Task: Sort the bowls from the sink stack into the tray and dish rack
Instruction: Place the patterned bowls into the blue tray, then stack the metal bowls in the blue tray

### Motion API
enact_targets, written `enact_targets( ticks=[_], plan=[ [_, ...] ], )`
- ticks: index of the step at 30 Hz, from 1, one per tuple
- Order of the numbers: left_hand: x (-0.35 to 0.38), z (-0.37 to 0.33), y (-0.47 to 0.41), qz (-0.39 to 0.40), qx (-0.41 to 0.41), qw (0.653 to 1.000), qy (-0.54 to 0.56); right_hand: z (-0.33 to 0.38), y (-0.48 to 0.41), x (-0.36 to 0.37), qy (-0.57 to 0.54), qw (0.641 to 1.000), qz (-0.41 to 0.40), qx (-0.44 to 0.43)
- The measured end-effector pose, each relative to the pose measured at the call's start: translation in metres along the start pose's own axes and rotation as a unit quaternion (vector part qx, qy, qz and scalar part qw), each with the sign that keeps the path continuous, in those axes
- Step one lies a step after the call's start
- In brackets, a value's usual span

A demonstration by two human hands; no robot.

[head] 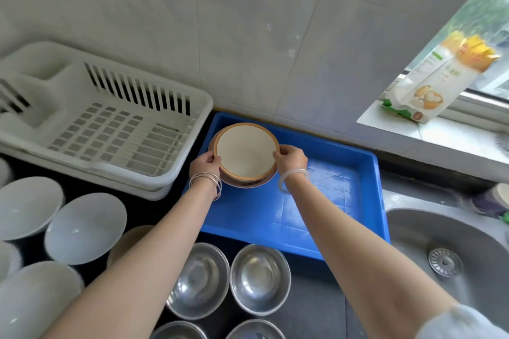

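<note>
Hands: left hand [203, 164] and right hand [290, 158] are both gripping a cream ceramic bowl with tan rim [246, 152], fingers closed on opposite edges | bowl's hovering over the blue plastic tray [325, 201], far-left corner, another bowl seemingly nested underneath | step: placing it in the tray | next, I'd guess: lowering gently and letting go, white slotted dish rack [104, 121] sitting empty

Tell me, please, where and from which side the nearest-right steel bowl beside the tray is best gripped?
Probably the rim of the steel bowl, from above: it sits upright and open, with another bowl close on its left, so the near or right rim is freest to pinch.
</note>
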State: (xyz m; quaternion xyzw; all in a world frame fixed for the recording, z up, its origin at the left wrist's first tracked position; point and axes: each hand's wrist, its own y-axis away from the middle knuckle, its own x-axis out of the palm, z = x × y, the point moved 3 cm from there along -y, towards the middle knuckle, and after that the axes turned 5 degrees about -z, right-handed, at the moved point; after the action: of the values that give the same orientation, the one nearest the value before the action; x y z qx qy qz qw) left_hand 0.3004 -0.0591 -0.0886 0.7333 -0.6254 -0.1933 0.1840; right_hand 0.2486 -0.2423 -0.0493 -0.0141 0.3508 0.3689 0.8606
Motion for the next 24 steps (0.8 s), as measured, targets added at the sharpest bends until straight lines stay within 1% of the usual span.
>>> enact_targets(
  ticks=[6,8,11,14,19,21,24],
  plan=[
    [0.000,0.001,0.000,-0.051,0.018,0.998,-0.027,-0.006,0.004,0.001,-0.018,1.000,0.016,-0.013],
    [0.000,0.001,0.003,-0.054,0.018,0.998,-0.026,-0.006,0.008,0.000,-0.025,0.999,0.019,-0.016],
    [-0.002,0.000,0.013,-0.041,0.017,0.999,-0.012,-0.006,0.014,-0.006,-0.036,0.999,0.037,-0.008],
    [-0.013,-0.001,0.037,-0.008,0.006,0.999,0.037,-0.010,0.024,-0.018,-0.076,0.995,0.056,0.014],
    [-0.040,0.017,0.101,0.043,-0.018,0.998,0.029,-0.022,0.062,-0.055,-0.104,0.991,0.075,-0.036],
    [-0.054,0.036,0.131,0.056,-0.038,0.998,-0.001,-0.035,0.084,-0.068,-0.107,0.989,0.097,-0.041],
    [-0.080,0.075,0.172,0.059,-0.044,0.992,-0.107,-0.067,0.119,-0.081,-0.075,0.990,0.116,-0.026]
  ],
)
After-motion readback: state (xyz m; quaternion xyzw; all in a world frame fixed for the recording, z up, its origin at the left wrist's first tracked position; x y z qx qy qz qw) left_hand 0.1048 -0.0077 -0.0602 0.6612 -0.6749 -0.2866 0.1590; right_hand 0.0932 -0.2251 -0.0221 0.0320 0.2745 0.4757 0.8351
